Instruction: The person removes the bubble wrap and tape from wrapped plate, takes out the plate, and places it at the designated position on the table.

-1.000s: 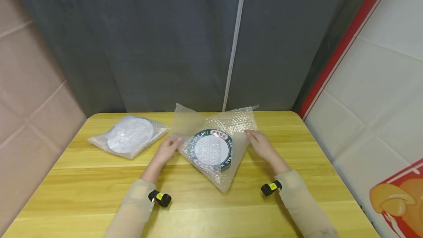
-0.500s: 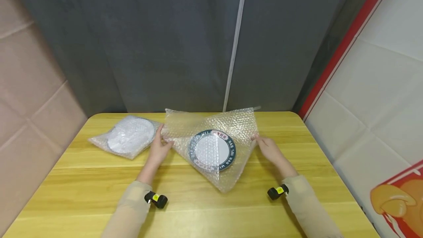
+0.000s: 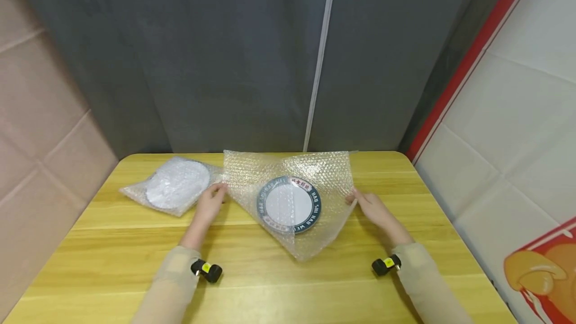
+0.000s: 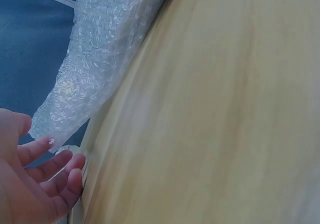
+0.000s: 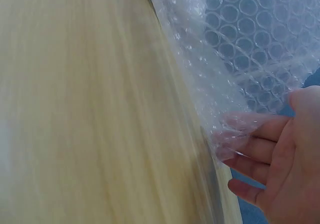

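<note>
A plate with a white middle and a dark, lettered rim lies inside a sheet of bubble wrap. The wrap's front corner is folded up over it, so the plate shows through the film. My left hand holds the left edge of the wrap; in the left wrist view its thumb and index finger lie either side of the corner, other fingers loosely bent. At the right edge, my right hand grips the sheet; fingers show behind the film, the thumb in front.
Left of my left hand lies another round thing in bubble wrap, close to the sheet's left edge. The wooden table ends at a dark curtain behind. A light panel stands at the right.
Both hands have moved outward. The side flaps that leaned in over the plate now lie spread to left and right, and the wrap is flatter. The other wrapped thing stays put.
</note>
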The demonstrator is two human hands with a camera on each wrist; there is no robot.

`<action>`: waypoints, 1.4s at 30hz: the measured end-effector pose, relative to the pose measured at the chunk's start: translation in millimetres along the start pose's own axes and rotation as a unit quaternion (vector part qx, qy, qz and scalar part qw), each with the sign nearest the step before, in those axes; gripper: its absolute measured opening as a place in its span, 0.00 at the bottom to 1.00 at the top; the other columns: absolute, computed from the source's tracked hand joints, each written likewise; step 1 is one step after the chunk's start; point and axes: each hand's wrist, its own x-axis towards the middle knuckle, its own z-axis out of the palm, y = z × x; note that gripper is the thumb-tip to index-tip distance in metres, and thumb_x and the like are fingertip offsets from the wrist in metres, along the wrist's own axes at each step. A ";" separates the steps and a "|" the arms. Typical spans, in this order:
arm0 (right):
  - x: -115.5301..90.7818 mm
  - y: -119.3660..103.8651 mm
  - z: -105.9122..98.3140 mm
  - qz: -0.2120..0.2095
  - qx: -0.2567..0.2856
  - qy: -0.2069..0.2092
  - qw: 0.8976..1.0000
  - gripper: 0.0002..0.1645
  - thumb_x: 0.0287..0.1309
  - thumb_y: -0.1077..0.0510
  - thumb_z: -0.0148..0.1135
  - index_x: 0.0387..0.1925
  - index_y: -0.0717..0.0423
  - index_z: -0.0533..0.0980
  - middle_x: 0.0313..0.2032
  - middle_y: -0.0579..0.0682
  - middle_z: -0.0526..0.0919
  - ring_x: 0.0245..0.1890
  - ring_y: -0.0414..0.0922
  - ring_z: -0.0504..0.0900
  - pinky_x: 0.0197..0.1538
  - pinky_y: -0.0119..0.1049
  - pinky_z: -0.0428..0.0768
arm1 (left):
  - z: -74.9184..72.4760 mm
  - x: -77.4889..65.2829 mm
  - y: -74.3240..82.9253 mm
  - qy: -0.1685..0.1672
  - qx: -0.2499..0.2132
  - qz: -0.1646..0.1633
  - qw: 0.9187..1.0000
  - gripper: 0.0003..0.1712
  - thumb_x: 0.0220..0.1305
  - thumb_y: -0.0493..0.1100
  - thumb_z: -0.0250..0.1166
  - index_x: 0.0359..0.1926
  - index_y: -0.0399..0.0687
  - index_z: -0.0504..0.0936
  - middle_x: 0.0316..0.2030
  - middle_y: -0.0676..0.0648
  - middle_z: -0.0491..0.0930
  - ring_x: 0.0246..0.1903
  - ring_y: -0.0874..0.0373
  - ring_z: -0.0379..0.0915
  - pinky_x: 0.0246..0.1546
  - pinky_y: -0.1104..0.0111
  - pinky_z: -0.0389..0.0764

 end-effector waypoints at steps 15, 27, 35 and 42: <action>-5.9 5.3 -7.4 -0.022 0.025 -0.063 0.997 0.32 0.77 0.51 0.31 0.53 0.71 0.76 0.57 0.64 0.75 0.62 0.63 0.66 0.66 0.59 0.54 | -15.7 2.9 -0.5 -0.037 0.007 -0.027 0.999 0.31 0.75 0.55 0.42 0.57 0.32 0.74 0.56 0.33 0.73 0.44 0.43 0.76 0.35 0.65 0.77; -9.5 7.5 -6.6 -0.025 0.049 -0.083 0.995 0.30 0.76 0.52 0.34 0.51 0.72 0.77 0.62 0.64 0.69 0.64 0.63 0.62 0.66 0.60 0.51 | -24.2 2.8 -1.7 -0.074 0.040 -0.015 0.996 0.40 0.71 0.67 0.40 0.47 0.34 0.79 0.48 0.35 0.77 0.41 0.47 0.76 0.30 0.65 0.76; -16.8 4.6 -7.3 -0.014 0.032 -0.087 0.996 0.26 0.74 0.52 0.43 0.57 0.70 0.73 0.65 0.62 0.64 0.66 0.61 0.59 0.67 0.57 0.51 | -27.4 -1.5 -2.8 -0.088 0.075 -0.004 0.993 0.35 0.71 0.64 0.45 0.43 0.36 0.81 0.49 0.37 0.78 0.28 0.55 0.70 0.27 0.66 0.72; -19.0 9.3 -11.6 -0.063 -0.001 -0.105 0.992 0.25 0.69 0.56 0.53 0.59 0.71 0.71 0.64 0.65 0.65 0.66 0.63 0.59 0.65 0.56 0.56 | -30.9 -7.8 -1.9 -0.101 0.126 0.043 0.986 0.22 0.68 0.53 0.58 0.40 0.37 0.82 0.52 0.33 0.76 0.36 0.49 0.73 0.38 0.59 0.75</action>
